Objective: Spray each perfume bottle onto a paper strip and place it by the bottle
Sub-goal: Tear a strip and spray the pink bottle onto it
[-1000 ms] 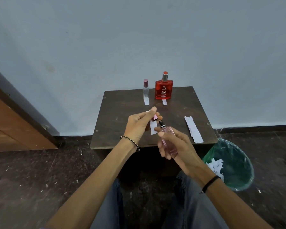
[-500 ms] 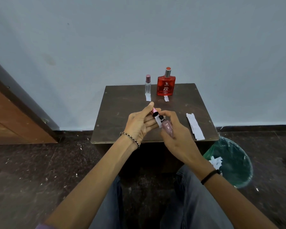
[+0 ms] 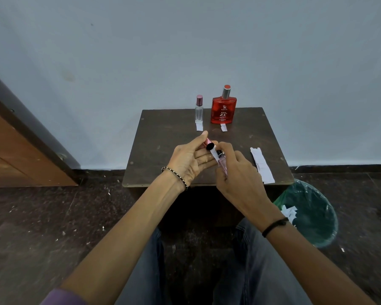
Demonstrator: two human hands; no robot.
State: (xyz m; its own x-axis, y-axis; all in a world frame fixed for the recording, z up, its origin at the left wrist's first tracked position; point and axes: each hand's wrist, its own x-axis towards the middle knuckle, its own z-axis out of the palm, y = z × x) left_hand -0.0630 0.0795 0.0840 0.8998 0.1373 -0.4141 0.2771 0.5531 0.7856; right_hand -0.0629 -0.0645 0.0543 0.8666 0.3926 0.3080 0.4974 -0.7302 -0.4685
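The right hand (image 3: 240,179) curls its fingers round a small pink bottle (image 3: 222,165) of clear glass, tilted with its dark spray head toward 11 o'clock, just over the near middle of the table (image 3: 163,150). The left hand (image 3: 191,160), palm up with the thumb stretched out, pinches a glossy pink cap (image 3: 209,144) with a black round mouth. A white paper strip (image 3: 213,153) stands between this hand's fingertips and the spray head, touching the bottle's neck; which fingers hold it cannot be told. At 12 o'clock on the table stands a flat, square-shouldered red bottle (image 3: 223,110) with a silvery neck and red top. Its white lettering reads "RED ZX" under a small emblem, and the finer print is too small to read. Just beside it, toward 11 o'clock, stands a slim clear bottle (image 3: 199,111) with a mauve metallic cap. A short white strip (image 3: 199,127) lies at the foot of the clear one and a second short strip (image 3: 223,128) at the foot of the red one. A stack of strips (image 3: 262,165) with ragged ends lies at 4 o'clock. The table is dark brown, scuffed wood with screw heads at its corners. It stands against a plain pale grey wall (image 3: 185,51) on a dark speckled floor (image 3: 53,227) littered with white flecks. A green bin (image 3: 312,216) lined with thin plastic holds paper scraps at 4 o'clock off the table, and a brown wooden door (image 3: 13,155) stands at 9 o'clock.
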